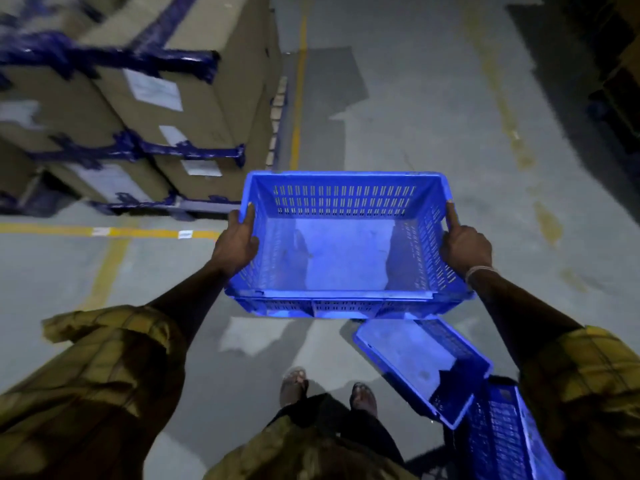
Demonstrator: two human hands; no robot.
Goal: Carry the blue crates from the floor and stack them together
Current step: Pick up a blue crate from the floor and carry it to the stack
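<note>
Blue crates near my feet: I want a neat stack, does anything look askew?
Yes. The crate on the floor sits skewed, overlapping another crate at lower right, not squarely nested. The carried crate looks empty and intact.

Stacked cardboard boxes (pixel 149 109) bound with blue tape and bearing white labels, upper left of frame. Grey concrete floor (pixel 415 116) with worn yellow lines (pixel 298 98) across centre and left.

The grey concrete floor (pixel 398 109), marked with yellow lines (pixel 298 98), bears two blue crates (pixel 422 362) and stacked taped cartons (pixel 145 109).
</note>
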